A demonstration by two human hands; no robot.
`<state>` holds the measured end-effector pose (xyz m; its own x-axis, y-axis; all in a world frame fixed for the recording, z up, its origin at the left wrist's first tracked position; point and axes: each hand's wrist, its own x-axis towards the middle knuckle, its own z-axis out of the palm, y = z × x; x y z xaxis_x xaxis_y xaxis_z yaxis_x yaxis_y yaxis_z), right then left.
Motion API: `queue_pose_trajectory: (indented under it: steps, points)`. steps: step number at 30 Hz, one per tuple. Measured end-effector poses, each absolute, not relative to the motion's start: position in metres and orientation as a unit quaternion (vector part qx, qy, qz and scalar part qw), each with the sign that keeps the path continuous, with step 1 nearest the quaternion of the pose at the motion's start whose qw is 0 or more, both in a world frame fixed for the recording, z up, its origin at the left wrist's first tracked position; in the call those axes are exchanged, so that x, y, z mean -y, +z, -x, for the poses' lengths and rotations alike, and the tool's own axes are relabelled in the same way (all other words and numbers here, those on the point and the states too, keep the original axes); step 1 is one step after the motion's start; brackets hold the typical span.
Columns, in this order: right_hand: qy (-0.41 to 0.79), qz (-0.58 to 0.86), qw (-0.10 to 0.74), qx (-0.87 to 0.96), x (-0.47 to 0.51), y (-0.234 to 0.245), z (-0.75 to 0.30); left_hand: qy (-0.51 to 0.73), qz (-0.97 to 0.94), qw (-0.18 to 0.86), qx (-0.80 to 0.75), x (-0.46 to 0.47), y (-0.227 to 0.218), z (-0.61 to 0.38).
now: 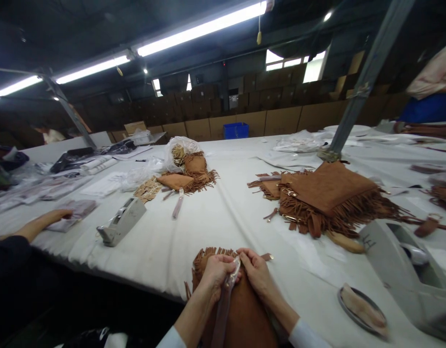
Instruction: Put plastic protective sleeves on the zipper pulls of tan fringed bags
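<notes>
My left hand (215, 275) and my right hand (257, 273) meet at the top edge of a tan suede fringed bag (240, 314) lying in front of me. Both hands pinch a strap in a clear plastic sleeve (224, 304), which hangs down over the bag. A small metal buckle or clasp (266, 257) shows just beyond my right hand. The lower part of the bag drops out of view past the table edge. My fingers hide the top end of the strap.
A large fringed suede bag (327, 198) with metal fittings and a grey tape dispenser (407, 270) lie to my right. A round dish (362, 309) holds a beige piece. Another dispenser (121, 221), further fringed bags (194, 169), and a co-worker's hand (45, 222) are ahead left.
</notes>
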<state>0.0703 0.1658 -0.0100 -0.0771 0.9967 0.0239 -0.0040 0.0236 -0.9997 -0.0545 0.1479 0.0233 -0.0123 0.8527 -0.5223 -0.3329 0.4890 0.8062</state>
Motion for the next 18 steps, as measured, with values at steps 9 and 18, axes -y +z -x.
queue_pose_trajectory:
  steps: [9,18]
  points:
    - [0.411,0.528,0.453,0.589,-0.163,-0.007,-0.064,0.438,-0.272,0.685,-0.514,-0.121,0.04,0.071]
    - [0.358,0.55,0.467,0.593,-0.166,-0.014,-0.067,0.352,-0.381,0.656,-0.548,0.003,-0.014,0.085]
